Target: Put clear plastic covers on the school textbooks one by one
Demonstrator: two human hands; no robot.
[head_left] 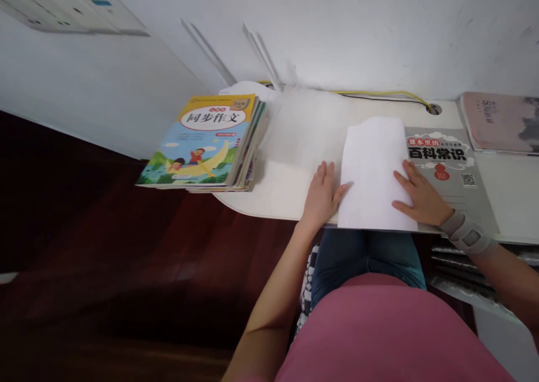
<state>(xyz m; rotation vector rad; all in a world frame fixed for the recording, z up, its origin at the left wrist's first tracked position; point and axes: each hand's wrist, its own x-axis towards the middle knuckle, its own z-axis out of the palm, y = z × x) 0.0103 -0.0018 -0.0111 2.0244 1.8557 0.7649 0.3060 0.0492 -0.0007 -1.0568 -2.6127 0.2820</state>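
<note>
A white sheet of paper [373, 169] lies in front of me at the table's near edge, its top edge a little curved. My left hand [323, 194] rests flat by the sheet's left edge, with the thumb on the paper and the other fingers on the table. From the other side my right hand [423, 197] lies spread, fingertips on the paper's right edge. The sheet adjoins a grey book [452, 185] with large black Chinese characters; whether it overlaps the book's left part I cannot tell. Part of the grey book is under my right hand.
A stack of books with a colourful cover [202, 141] stands at the table's left end, jutting over its edge. At the right back lies a pinkish book [501, 121]. A yellow cable [387, 93] runs along the wall to a hole [433, 109] in the white table [269, 197].
</note>
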